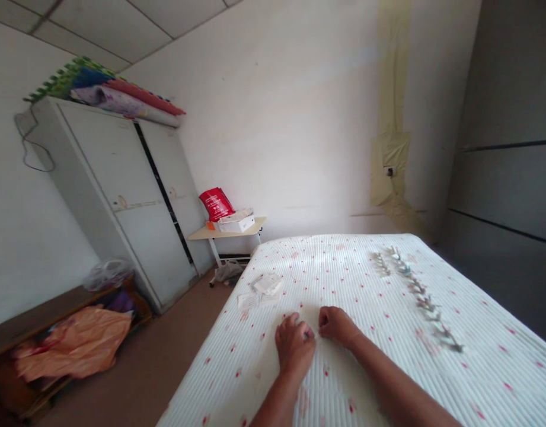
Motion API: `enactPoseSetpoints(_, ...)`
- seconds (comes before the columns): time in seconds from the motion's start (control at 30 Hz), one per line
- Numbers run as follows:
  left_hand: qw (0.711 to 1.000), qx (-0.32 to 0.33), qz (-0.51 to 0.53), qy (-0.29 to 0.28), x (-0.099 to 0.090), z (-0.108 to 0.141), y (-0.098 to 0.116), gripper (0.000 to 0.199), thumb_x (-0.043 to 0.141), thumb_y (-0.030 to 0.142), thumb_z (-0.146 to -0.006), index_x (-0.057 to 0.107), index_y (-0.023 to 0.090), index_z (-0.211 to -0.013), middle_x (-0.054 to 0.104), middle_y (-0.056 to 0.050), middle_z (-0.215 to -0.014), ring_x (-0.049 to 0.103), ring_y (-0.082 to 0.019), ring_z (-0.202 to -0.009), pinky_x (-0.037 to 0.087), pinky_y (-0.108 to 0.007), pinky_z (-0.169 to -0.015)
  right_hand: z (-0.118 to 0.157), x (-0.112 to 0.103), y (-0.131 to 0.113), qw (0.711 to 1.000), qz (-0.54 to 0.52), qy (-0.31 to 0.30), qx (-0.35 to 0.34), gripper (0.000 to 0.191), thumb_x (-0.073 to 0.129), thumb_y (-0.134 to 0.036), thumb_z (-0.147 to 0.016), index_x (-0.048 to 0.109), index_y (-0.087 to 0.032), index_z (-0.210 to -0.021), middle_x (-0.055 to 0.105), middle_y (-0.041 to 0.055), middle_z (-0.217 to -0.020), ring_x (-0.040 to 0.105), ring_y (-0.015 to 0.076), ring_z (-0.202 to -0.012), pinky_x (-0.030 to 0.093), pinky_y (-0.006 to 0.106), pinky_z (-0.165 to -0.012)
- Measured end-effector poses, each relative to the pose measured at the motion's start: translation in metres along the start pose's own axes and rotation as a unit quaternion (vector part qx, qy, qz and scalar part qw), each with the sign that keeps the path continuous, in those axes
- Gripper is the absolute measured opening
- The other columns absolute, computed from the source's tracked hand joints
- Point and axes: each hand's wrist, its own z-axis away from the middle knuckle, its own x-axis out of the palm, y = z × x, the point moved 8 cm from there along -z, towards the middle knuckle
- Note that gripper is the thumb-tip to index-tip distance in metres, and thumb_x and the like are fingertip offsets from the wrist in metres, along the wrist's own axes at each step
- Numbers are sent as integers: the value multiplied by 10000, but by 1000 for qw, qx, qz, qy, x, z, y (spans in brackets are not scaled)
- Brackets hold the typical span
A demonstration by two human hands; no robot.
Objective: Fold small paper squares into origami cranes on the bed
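Observation:
Low over the middle of the bed [344, 379], my left hand [294, 343] is curled, thumb against the fingers. My right hand [337, 325] is closed in a pinch close beside it. A pale bit of something seems to lie between the two sets of fingertips, too small and blurred against the white cover to name. Beyond my left hand is a loose pile of white paper pieces [267, 284]. Off to the right runs a line of small folded paper figures [426, 302], with a shorter row [382, 264] of similar figures at its far end.
A small table [201, 233] by the far wall holds a red bag [216, 203] and a white box [237, 223]. To the left stand a grey cabinet [117, 178] with rolled mats [121, 101] on top and a wooden bench with orange cloth [81, 341]. A dark panelled surface [508, 190] rises at right.

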Motion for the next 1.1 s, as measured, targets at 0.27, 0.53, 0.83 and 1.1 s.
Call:
enactPoseSetpoints(0.27,1000,-10,18,-7,8,-2,-2,104,533,269,-730,622,220,-753,486,-16,-1263,351,-225,-1223,199,-392,-1028,2,-2,0,999,-10,31,0,153,526,-65,-559,627,-154,-631,652,23,-666,550,116,-615,315,189,-521)
enactPoseSetpoints(0.53,1000,-18,20,10,17,-9,-8,72,564,245,-695,622,226,-732,506,-14,-1247,376,-225,-1212,222,-375,-1014,-5,5,8,998,4,63,20,153,508,-70,-563,609,-177,-607,649,13,-639,547,120,-585,285,199,-493)
enactPoseSetpoints(0.83,999,-41,-13,-20,21,-10,-13,130,511,252,-740,635,257,-779,481,42,-1280,348,-155,-1233,203,-294,-1024,-3,1,5,998,-12,65,-1,213,469,-15,-601,631,-149,-637,663,36,-669,560,113,-622,326,180,-551)
enactPoseSetpoints(1.1,999,-29,-13,-20,23,-9,-18,237,480,120,-719,641,271,-806,473,69,-1285,350,-119,-1223,224,-263,-1001,-3,2,7,997,-37,62,-10,235,464,-8,-592,646,-147,-644,669,33,-667,567,111,-628,338,170,-556)
